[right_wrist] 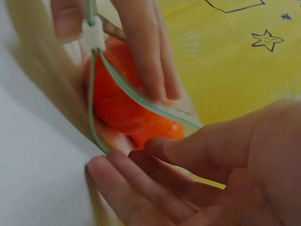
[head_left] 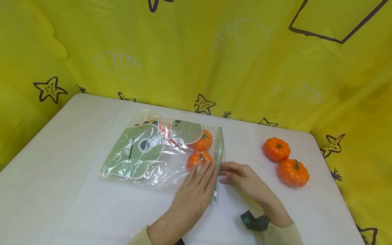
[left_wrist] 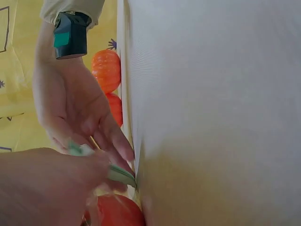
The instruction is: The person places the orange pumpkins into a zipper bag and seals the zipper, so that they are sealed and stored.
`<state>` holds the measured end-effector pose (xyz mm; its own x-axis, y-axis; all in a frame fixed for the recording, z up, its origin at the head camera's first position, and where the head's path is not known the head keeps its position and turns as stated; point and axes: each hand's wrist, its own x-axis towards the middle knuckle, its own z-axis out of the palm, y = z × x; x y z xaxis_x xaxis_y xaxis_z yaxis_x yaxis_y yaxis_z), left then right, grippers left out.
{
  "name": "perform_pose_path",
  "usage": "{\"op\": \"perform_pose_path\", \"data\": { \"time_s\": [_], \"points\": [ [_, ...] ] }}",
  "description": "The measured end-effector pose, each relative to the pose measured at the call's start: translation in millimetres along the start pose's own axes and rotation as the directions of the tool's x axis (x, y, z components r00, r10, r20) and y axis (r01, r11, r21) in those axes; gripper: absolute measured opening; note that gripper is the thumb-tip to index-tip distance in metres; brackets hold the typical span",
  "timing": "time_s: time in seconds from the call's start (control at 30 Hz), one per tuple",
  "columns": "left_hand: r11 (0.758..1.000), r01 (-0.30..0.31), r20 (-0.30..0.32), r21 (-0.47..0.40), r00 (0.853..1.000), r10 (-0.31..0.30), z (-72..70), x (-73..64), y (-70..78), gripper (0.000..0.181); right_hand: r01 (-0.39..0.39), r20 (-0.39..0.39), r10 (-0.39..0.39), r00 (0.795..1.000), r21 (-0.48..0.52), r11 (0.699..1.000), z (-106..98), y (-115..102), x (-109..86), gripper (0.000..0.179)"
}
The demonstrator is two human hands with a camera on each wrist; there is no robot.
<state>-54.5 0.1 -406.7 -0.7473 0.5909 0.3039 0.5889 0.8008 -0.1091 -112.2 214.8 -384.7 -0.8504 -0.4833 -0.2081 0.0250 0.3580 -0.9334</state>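
Observation:
A clear zip bag with green cartoon printing lies flat on the table, several small orange pumpkins inside it. My left hand rests on the bag near its right end with straight fingers, covering part of one pumpkin. Along that end runs a green zip strip with a white slider. Below the slider, the strip's two edges stand apart. My right hand is at this gap, fingers loosely bent, fingertips by the lower edge. Whether they touch it is hard to tell.
Two more orange pumpkins, one farther back and one nearer, sit on the white table to the right of the bag. A yellow curtain with drawn starfish hangs behind and beside the table.

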Motion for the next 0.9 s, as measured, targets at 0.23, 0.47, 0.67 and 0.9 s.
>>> {"op": "perform_pose_path", "data": {
  "time_s": [0.23, 0.47, 0.67, 0.9],
  "points": [
    [1.000, -0.011, -0.027, 0.006, 1.000, 0.011, 1.1, -1.1, 1.3, 0.056, -0.072, -0.251, 0.006, 0.968, -0.254, 0.965, -17.5, -11.4, -21.2, 0.034],
    [0.999, -0.021, -0.028, 0.024, 0.999, 0.021, 1.7, 0.3, 1.4, 0.055, -0.148, -0.430, -0.046, 0.902, -0.407, 0.902, -41.0, -16.9, -37.6, 0.035],
    [0.999, -0.034, -0.016, 0.021, 0.999, 0.034, 1.8, -3.5, 1.4, 0.055, -0.238, -0.591, -0.125, 0.797, -0.498, 0.834, -55.8, -11.6, -52.8, 0.032],
    [0.996, -0.024, -0.011, 0.084, 1.000, 0.025, 0.8, -0.8, -0.1, 0.053, -0.394, -0.692, -0.038, 0.721, -0.455, 0.799, -70.2, -8.6, -54.8, 0.038]
  ]
}}
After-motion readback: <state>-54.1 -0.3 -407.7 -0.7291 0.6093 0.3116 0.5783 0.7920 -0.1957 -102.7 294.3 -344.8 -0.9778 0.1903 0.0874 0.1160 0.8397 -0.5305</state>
